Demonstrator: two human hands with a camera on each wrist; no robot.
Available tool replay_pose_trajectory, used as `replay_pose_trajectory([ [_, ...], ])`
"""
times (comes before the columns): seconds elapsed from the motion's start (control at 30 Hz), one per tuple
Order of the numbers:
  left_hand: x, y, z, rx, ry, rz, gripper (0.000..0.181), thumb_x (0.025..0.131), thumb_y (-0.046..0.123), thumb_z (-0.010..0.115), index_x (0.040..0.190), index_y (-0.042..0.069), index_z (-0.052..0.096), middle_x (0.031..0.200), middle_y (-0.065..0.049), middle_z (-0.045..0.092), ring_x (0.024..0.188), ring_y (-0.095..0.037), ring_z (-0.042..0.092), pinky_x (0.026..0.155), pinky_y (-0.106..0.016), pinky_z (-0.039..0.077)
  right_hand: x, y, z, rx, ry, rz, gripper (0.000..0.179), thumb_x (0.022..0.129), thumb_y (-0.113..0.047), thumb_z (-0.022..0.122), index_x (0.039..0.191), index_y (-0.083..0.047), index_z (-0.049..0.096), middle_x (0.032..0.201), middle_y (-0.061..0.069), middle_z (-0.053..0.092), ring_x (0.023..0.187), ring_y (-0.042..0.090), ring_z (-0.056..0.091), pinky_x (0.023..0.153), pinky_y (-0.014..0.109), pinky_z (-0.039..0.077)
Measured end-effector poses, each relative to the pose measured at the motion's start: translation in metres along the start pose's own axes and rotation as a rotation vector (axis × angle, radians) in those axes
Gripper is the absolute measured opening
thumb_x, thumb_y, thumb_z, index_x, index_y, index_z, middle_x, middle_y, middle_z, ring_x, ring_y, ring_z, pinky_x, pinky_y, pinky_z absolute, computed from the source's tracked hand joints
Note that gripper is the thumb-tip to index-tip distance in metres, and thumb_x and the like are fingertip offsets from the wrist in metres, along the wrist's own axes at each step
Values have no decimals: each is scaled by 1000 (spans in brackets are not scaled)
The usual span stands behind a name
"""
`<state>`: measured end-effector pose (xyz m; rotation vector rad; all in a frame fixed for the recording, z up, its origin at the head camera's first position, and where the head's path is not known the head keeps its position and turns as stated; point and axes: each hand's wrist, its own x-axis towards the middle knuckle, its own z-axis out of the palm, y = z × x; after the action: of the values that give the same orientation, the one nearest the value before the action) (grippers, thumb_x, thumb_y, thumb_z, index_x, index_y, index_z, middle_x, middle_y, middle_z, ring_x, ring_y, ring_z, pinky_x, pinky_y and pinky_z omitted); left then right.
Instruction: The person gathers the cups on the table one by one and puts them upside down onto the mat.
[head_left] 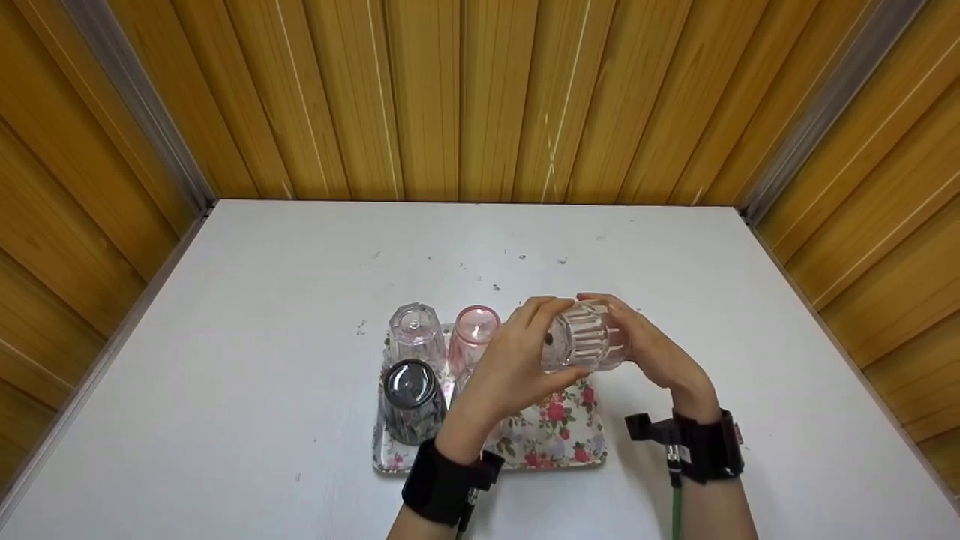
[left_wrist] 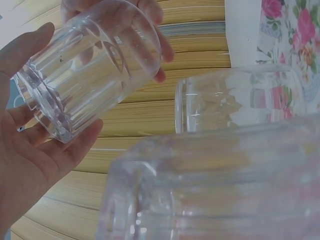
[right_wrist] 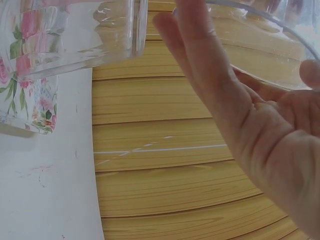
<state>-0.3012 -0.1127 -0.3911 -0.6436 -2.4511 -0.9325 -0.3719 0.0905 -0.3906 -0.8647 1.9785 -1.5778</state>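
Note:
Above the right part of the floral tray [head_left: 559,439], both hands hold a clear fluted drinking glass [head_left: 587,337] tipped on its side. The left hand [head_left: 510,367] grips its base end, thumb below and fingers above in the head view. At the mouth end, the right hand [head_left: 660,349] holds the rim between fingers and thumb. In the left wrist view the clear glass [left_wrist: 95,70] shows ridged sides and a thick base [left_wrist: 45,102]. Close to the left wrist, another clear tumbler [left_wrist: 215,185] looks blurred.
Upside down on the tray stand a clear glass [head_left: 416,334], a pink glass [head_left: 474,337] and a dark grey glass [head_left: 413,401]. Another clear glass [left_wrist: 240,100] stands on the tray, mostly hidden in the head view. Wood-patterned walls [head_left: 480,97] enclose the white table [head_left: 247,360].

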Motion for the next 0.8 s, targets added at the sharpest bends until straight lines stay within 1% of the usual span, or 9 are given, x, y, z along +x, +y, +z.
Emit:
replay_pose_trajectory([
  [0.1, 0, 0, 0, -1, 6, 9, 73, 70, 41, 75, 129, 13, 42, 124, -2, 49, 110, -13, 50, 93, -26, 43, 0, 1, -1, 4, -15, -18, 47, 101, -30, 16, 139, -4, 27, 104, 4, 59, 87, 18, 62, 67, 35, 55],
  [0.23, 0, 0, 0, -9, 10, 14, 72, 70, 41, 75, 129, 13, 42, 123, -2, 50, 109, -13, 50, 93, -25, 43, 0, 2, -2, 17, -34, -34, 45, 101, -27, 16, 139, -5, 28, 106, 5, 58, 87, 18, 62, 66, 35, 55],
  [0.47, 0, 1, 0, 11, -3, 3, 74, 70, 43, 74, 129, 12, 42, 123, -2, 50, 109, -13, 50, 92, -25, 44, 0, 3, -3, -13, -8, 10, 48, 101, -31, 18, 138, -1, 27, 104, 5, 56, 86, 18, 61, 65, 36, 55],
  [0.67, 0, 1, 1, 15, -15, -4, 74, 71, 42, 74, 130, 13, 41, 124, -2, 49, 108, -13, 51, 90, -25, 45, -1, 3, -3, -28, 1, 18, 47, 101, -30, 19, 137, -3, 30, 105, 6, 55, 86, 17, 60, 65, 35, 55],
  [0.8, 0, 1, 1, 21, -13, 2, 74, 70, 41, 74, 130, 13, 41, 124, -2, 49, 107, -13, 51, 89, -25, 45, -1, 3, -3, -31, 1, 17, 46, 101, -30, 20, 137, -3, 31, 105, 6, 55, 86, 17, 60, 65, 35, 55],
])
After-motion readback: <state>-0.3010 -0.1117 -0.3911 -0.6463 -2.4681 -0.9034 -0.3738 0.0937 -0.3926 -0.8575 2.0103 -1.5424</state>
